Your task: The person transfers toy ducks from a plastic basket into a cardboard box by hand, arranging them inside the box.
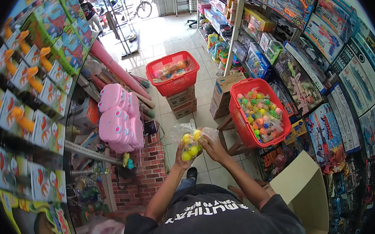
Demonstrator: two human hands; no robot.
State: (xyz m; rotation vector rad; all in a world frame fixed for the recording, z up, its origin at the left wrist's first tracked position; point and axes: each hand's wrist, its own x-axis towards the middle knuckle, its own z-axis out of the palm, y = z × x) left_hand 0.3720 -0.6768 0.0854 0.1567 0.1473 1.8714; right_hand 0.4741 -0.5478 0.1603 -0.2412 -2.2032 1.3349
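Black shirt (208, 222) up close, left hand (182, 154) and right hand (210, 146) both clamped tight on a clear bag of yellow balls (190, 143), just left of the red basket (242, 128)

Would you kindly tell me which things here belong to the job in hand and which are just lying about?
In hand: bag of yellow balls, held by left hand and right hand; near red basket of bagged balls.
Lying about: far red basket, pink cases, shelf toy boxes, open cardboard box.
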